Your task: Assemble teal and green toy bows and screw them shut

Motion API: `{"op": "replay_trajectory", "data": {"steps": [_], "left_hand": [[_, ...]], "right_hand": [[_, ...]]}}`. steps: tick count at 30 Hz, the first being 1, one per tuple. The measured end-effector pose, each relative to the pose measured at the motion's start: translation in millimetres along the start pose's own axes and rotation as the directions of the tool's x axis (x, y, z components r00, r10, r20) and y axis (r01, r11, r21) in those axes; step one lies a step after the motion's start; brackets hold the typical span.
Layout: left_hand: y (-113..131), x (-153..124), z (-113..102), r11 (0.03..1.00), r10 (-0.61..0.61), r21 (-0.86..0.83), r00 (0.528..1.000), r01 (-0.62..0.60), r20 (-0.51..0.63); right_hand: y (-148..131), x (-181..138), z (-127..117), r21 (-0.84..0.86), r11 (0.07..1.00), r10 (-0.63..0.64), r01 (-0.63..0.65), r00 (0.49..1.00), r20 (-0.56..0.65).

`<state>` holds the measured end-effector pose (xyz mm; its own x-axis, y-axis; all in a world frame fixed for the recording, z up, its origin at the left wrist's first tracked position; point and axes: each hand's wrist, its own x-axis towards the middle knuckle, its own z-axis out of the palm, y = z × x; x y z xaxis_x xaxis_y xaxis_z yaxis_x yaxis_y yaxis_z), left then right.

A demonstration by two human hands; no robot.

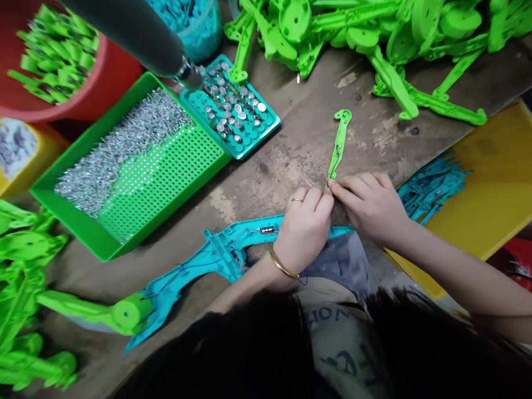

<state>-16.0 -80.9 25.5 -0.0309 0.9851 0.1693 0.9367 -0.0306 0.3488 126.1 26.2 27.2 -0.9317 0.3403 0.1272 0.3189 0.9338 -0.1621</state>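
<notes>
My left hand point(306, 230), with a ring and a gold bracelet, is closed over the blue plastic half-shell point(245, 228). My right hand point(372, 206) is closed beside it, fingertips almost touching those of the left. Both pinch a thin wire point(327, 182) at the near end of a slim green plastic arm point(340, 140), which lies on the table; the fingers mostly hide the wire's end. Thin wires and a small dark component point(267, 229) sit inside the blue shell. A green part with a round end point(127, 314) adjoins the shell's lower left end.
A green basket of screws point(159, 186) and a teal tray of small metal discs point(254, 138) stand left of centre. Above them hangs a grey power screwdriver point(139, 34). Green parts point(382, 30) are heaped at the back. A yellow bin point(490, 201) is at right.
</notes>
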Motion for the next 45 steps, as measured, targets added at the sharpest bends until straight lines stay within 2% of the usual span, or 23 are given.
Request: {"op": "replay_trajectory", "data": {"steps": [3, 6, 9, 15, 25, 30, 37, 42, 45], "left_hand": [[0.1, 0.0, 0.8, 0.999, 0.004, 0.032, 1.0, -0.005, 0.015], [-0.2, 0.3, 1.5, 0.998, 0.02, 0.06, 0.999, -0.021, 0.026], [-0.5, 0.4, 1.8, 0.998, 0.026, 0.064, 0.999, -0.027, 0.02], [-2.1, -0.6, 3.1, 1.0, -0.011, 0.01, 0.998, 0.011, 0.054], [-1.7, 1.7, 2.3, 1.0, 0.0, 0.027, 0.997, -0.002, 0.08], [-2.0, 1.2, 4.9, 0.999, -0.041, 0.014, 0.996, 0.041, 0.073], [-2.0, 4.1, 2.9, 0.999, -0.043, 0.027, 0.982, 0.039, 0.182], [-1.3, 6.7, 0.2, 0.998, -0.058, 0.029, 0.977, 0.053, 0.207], [-0.7, 6.2, 0.2, 0.998, -0.063, 0.027, 0.978, 0.058, 0.2]], "right_hand": [[12.4, 7.0, 1.5, 0.176, 0.983, 0.06, -0.051, 0.997, -0.046], [23.9, 20.4, 5.9, 0.266, 0.963, 0.071, -0.038, 0.991, -0.114], [29.9, 30.2, 10.9, 0.325, 0.946, 0.029, 0.006, 0.994, -0.102], [35.8, 31.7, 13.9, 0.457, 0.89, 0.049, 0.0, 0.994, -0.095], [46.6, 29.8, 9.2, 0.427, 0.9, -0.068, 0.087, 0.996, -0.058], [47.7, 29.5, 9.1, 0.448, 0.89, -0.067, 0.088, 0.996, -0.062], [49.8, 27.9, 12.0, 0.421, 0.907, 0.079, -0.028, 0.991, -0.105], [46.9, 36.0, 12.0, 0.433, 0.883, 0.234, -0.183, 0.97, -0.068], [43.9, 34.5, 14.1, 0.436, 0.876, 0.277, -0.208, 0.956, -0.1]]}}
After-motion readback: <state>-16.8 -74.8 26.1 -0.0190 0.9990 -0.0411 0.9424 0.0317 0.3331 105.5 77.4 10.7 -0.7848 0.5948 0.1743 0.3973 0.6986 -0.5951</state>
